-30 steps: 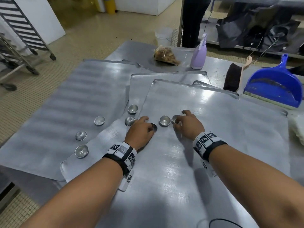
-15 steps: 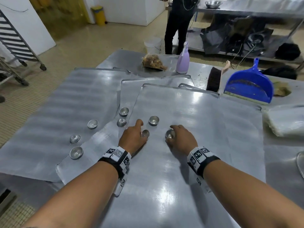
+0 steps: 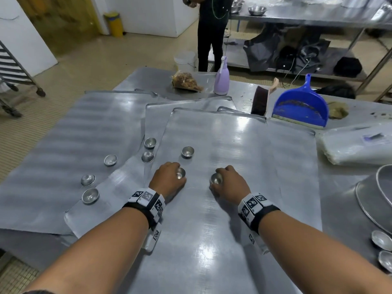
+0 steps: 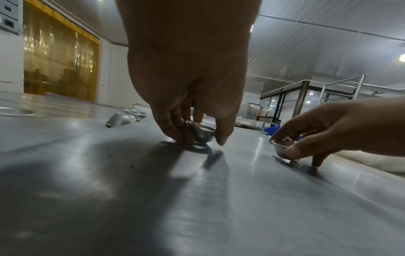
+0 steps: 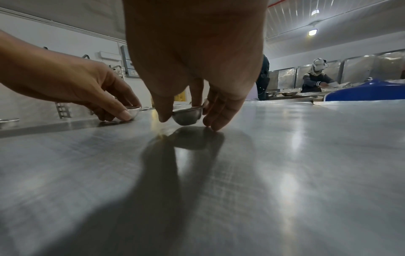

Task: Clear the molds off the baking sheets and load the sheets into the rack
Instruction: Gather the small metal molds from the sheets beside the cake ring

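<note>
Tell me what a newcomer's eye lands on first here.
Two hands at the middle of the top baking sheet: the left hand and the right hand each pinch a small metal mold. Next, the bright blue dustpan at the table's far right, then loose molds scattered left.

both molds nearer the body

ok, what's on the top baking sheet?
On the top baking sheet: one loose mold, plus one mold gripped by each hand, left hand, right hand. Under the forearms: hidden.
</note>
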Tool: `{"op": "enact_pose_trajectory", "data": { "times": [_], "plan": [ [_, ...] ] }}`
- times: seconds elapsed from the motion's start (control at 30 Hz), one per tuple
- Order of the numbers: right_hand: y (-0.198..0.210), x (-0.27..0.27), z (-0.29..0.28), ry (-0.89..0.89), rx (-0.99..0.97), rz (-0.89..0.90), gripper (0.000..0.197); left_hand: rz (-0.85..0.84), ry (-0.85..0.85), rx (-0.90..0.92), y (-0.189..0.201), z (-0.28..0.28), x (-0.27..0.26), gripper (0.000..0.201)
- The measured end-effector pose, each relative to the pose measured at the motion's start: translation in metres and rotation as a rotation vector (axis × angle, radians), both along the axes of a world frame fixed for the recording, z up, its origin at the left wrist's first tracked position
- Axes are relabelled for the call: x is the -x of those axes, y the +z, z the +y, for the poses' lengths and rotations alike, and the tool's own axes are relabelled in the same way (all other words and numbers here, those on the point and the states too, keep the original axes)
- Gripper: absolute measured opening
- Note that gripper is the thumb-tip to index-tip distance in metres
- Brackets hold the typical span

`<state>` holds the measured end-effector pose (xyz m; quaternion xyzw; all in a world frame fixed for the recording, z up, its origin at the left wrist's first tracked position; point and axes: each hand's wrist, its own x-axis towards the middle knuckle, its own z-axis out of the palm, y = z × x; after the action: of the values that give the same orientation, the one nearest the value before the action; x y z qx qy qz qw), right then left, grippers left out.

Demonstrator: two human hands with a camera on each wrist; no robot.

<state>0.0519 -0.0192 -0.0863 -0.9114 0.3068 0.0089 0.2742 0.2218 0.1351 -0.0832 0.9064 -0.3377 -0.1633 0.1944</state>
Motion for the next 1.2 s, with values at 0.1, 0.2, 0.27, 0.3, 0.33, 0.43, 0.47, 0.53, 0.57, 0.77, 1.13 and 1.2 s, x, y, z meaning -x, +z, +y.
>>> {"op": "enact_pose_trajectory", "data": {
  "times": [0.1, 0.2, 0.27, 0.3, 0.33, 0.43, 0.47, 0.53, 0.57, 0.77, 1.13, 1.2],
  "plan": [
    [0.005, 0.025, -0.001, -0.021, 0.003, -0.035, 0.03, 0.024, -0.084, 0.036, 0.006, -0.012, 0.023, 0.048],
    [0.009, 0.058, -0.009, -0.071, -0.011, -0.048, 0.03, 0.055, -0.174, 0.076, 0.011, -0.03, 0.06, 0.051],
    [0.009, 0.087, -0.016, -0.132, -0.031, -0.051, 0.034, 0.066, -0.255, 0.074, 0.015, -0.044, 0.091, 0.052],
    [0.01, 0.104, -0.021, -0.149, -0.037, -0.045, 0.037, 0.07, -0.294, 0.071, 0.018, -0.053, 0.109, 0.053],
    [0.008, 0.114, -0.022, -0.155, -0.049, -0.037, 0.041, 0.079, -0.323, 0.066, 0.017, -0.057, 0.119, 0.052],
    [0.014, 0.175, -0.033, -0.235, -0.058, -0.047, 0.047, 0.08, -0.454, 0.043, 0.026, -0.081, 0.178, 0.042],
    [0.015, 0.193, -0.034, -0.255, -0.054, -0.05, 0.047, 0.081, -0.492, 0.038, 0.028, -0.087, 0.195, 0.037],
    [0.017, 0.237, -0.042, -0.298, -0.038, -0.054, 0.048, 0.079, -0.573, 0.03, 0.033, -0.101, 0.238, 0.031],
    [0.017, 0.256, -0.045, -0.313, -0.034, -0.056, 0.049, 0.069, -0.604, 0.029, 0.035, -0.106, 0.256, 0.031],
    [0.022, 0.396, -0.066, -0.412, -0.026, -0.081, 0.056, 0.072, -0.707, 0.035, 0.038, -0.14, 0.385, 0.033],
    [-0.011, 0.585, -0.068, -0.575, -0.058, -0.111, 0.062, 0.227, -0.796, 0.011, 0.002, -0.169, 0.567, 0.035],
    [-0.022, 0.605, -0.068, -0.612, -0.079, -0.098, 0.07, 0.212, -0.814, 0.0, -0.006, -0.172, 0.584, 0.038]
  ]
}}
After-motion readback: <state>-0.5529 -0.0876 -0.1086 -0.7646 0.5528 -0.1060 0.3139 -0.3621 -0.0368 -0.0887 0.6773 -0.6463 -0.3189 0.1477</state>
